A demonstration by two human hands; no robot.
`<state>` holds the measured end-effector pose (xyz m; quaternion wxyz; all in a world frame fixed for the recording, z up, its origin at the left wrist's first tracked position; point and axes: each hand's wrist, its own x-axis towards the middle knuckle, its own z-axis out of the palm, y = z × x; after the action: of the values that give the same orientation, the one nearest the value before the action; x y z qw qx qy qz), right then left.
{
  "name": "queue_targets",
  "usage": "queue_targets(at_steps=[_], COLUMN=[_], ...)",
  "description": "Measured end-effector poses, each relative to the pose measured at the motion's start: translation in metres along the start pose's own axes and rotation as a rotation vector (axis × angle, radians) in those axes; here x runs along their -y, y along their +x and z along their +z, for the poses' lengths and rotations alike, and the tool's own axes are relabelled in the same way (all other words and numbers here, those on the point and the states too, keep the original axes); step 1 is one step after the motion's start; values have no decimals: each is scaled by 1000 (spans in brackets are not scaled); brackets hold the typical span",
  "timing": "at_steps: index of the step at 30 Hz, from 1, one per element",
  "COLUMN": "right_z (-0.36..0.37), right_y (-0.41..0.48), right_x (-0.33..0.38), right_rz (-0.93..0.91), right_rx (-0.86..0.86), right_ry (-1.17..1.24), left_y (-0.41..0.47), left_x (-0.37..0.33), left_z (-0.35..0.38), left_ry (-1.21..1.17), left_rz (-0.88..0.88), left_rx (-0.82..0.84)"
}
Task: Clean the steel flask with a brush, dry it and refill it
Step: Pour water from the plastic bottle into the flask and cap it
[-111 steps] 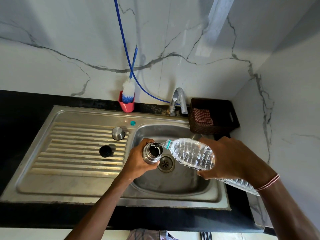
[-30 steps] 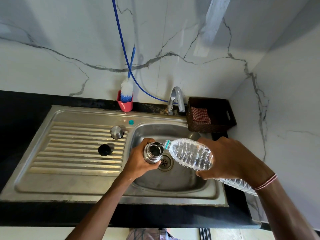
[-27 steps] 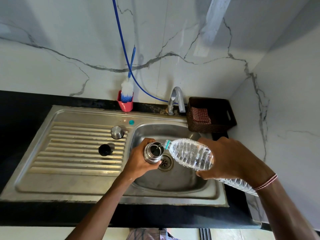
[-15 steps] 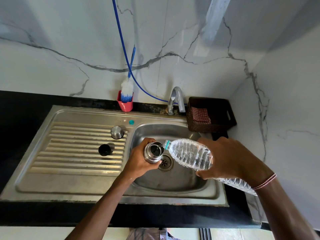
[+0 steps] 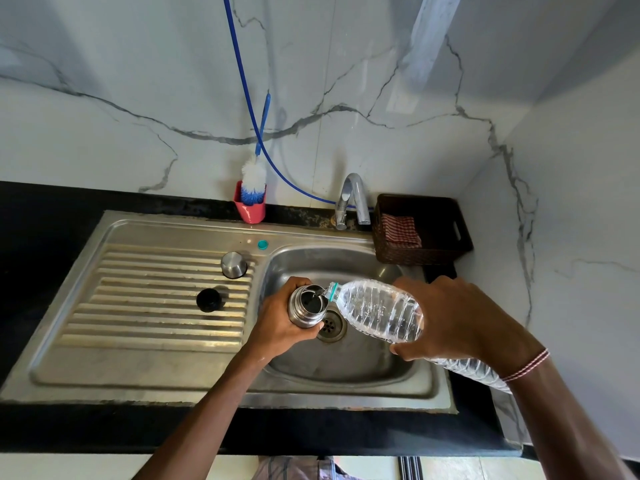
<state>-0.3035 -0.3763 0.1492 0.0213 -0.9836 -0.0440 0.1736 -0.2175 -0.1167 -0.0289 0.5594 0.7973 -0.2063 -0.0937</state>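
Note:
My left hand [image 5: 278,327] grips the steel flask [image 5: 306,308] upright over the sink basin [image 5: 363,358], its mouth uncovered. My right hand [image 5: 457,320] holds a clear plastic water bottle [image 5: 375,311] tilted down to the left, its neck at the flask's mouth, water running in. The flask's steel cap [image 5: 233,265] and black stopper [image 5: 209,300] stand on the ribbed drainboard [image 5: 138,306]. A blue-and-white bottle brush [image 5: 254,178] stands in a red holder [image 5: 250,207] at the wall.
A tap [image 5: 353,199] stands behind the basin, with a blue hose [image 5: 242,81] running up the marble wall. A dark wicker basket [image 5: 426,233] holding a red checked cloth [image 5: 400,230] sits at the back right. A small teal bottle cap [image 5: 263,244] lies on the sink rim.
Both hands keep nearly the same pose throughout; the bottle stays tilted at the flask's mouth, with only slight shifts of the camera.

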Motion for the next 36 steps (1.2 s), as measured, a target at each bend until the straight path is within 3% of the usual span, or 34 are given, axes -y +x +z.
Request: queue_targets(at_steps=[13, 27, 36], right_z=[21, 81, 105], right_y=[1, 16, 52], right_x=[14, 49, 84], right_rz=[-41, 50, 59], right_rx=[-95, -337, -305], right_ry=[70, 496, 827], left_y=[-1, -9, -22], left_x=[-7, -11, -11], left_z=[0, -18, -46], left_ry=[-20, -50, -22], left_rz=[-7, -33, -63], left_rx=[5, -95, -197])
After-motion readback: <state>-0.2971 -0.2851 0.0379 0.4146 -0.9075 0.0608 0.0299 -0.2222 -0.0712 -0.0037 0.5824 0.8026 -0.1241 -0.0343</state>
